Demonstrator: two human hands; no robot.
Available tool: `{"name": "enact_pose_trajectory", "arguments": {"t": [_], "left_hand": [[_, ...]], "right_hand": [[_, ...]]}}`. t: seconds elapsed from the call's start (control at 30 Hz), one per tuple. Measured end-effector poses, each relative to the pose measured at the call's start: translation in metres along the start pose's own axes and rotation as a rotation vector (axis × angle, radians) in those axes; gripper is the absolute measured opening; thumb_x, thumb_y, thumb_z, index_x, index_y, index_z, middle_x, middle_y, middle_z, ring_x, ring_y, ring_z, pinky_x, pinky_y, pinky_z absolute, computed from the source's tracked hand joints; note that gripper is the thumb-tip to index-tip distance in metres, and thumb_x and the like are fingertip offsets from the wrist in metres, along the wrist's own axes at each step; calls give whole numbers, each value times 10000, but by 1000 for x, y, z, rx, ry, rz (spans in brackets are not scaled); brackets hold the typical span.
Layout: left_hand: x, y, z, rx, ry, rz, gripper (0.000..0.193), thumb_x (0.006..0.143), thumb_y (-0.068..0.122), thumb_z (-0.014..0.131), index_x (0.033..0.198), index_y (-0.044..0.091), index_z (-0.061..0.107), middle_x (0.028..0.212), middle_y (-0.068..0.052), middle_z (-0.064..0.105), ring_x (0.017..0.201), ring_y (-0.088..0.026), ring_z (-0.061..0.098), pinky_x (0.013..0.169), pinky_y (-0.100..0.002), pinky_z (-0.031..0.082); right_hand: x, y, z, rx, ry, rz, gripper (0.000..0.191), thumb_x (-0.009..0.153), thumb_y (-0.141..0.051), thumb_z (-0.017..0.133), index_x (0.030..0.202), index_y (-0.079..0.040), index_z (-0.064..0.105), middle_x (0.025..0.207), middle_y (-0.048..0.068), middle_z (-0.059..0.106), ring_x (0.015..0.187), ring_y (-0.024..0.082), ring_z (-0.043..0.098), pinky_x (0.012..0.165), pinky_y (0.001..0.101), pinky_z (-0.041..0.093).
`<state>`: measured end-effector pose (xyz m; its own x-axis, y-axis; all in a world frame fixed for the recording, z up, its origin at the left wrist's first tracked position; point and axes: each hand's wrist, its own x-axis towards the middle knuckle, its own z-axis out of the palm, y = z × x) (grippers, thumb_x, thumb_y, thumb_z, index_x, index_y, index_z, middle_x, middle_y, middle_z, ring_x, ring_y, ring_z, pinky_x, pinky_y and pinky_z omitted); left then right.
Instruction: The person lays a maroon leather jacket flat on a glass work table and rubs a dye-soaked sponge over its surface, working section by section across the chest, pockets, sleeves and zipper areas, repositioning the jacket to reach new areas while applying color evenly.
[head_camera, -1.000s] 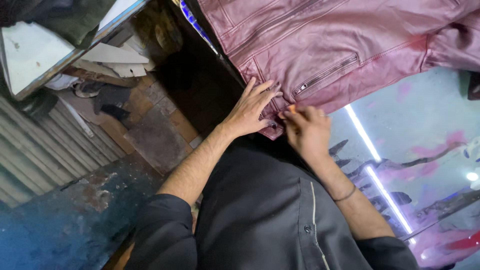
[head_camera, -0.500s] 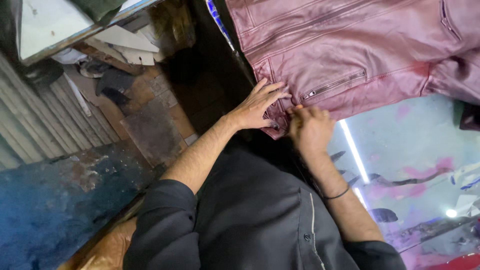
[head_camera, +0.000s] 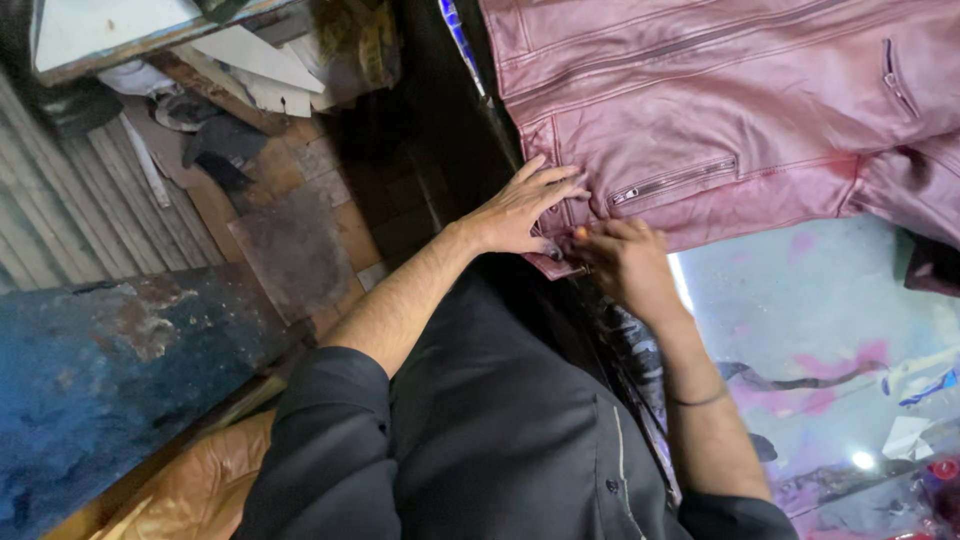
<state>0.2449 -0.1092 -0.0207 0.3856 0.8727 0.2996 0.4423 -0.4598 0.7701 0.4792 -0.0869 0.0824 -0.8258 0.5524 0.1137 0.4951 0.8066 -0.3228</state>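
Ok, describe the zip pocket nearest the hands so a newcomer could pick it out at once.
Start at the maroon leather jacket spread on the glossy worktop. Near its lower hem, just right of the left hand and above the right hand, runs a short slanted zip pocket. The other pocket zip sits farther right, steeper.

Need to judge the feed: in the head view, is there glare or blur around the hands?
Head view: sharp on the left hand, right hand and maroon jacket; bright lamp reflections glare on the glossy tabletop; the gap left of the table lies in deep shadow.
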Motion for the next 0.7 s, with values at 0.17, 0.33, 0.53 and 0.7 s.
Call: {"name": "enact_pose_trajectory", "arguments": {"t": [0.17, 0.33, 0.53, 0.7], "left_hand": [[-1, -5, 3, 31, -19, -13, 1051, 665, 243, 933, 1548, 125, 377, 1573, -34, 480, 1550, -265, 281, 1296, -556, 79], [1, -8, 3, 44, -5, 39, 1112, 659, 249, 925, 1580, 79, 326, 1605, -76, 433, 1559, -277, 259, 1296, -557, 81], [0, -11, 3, 27, -28, 13, 1145, 644, 252, 921, 1582, 52, 295, 1648, -121, 348, 1559, -286, 242, 1288, -559, 84], [1, -10, 1, 32, -49, 27, 1120, 646, 212, 890, 1585, 18, 311, 1641, -151, 363, 1554, -287, 248, 1287, -559, 78]], "right_hand": [[-23, -6, -34, -241, -13, 308, 194, 869, -219, 781, 1058, -191, 813, 1026, 22, 727, 944, 309, 606, 774, 488, 439], [0, -21, 11, -13, 269, 246, 186, 880, -125, 804, 1062, -101, 775, 1016, 80, 686, 904, 297, 620, 820, 426, 506], [20, -26, 31, -84, 457, 319, 140, 937, -112, 799, 1075, -96, 783, 1014, 88, 672, 892, 293, 620, 766, 399, 517], [8, -28, -8, -144, 76, 320, 180, 835, -119, 765, 1007, -150, 809, 992, 73, 663, 887, 282, 637, 759, 422, 510]]}}
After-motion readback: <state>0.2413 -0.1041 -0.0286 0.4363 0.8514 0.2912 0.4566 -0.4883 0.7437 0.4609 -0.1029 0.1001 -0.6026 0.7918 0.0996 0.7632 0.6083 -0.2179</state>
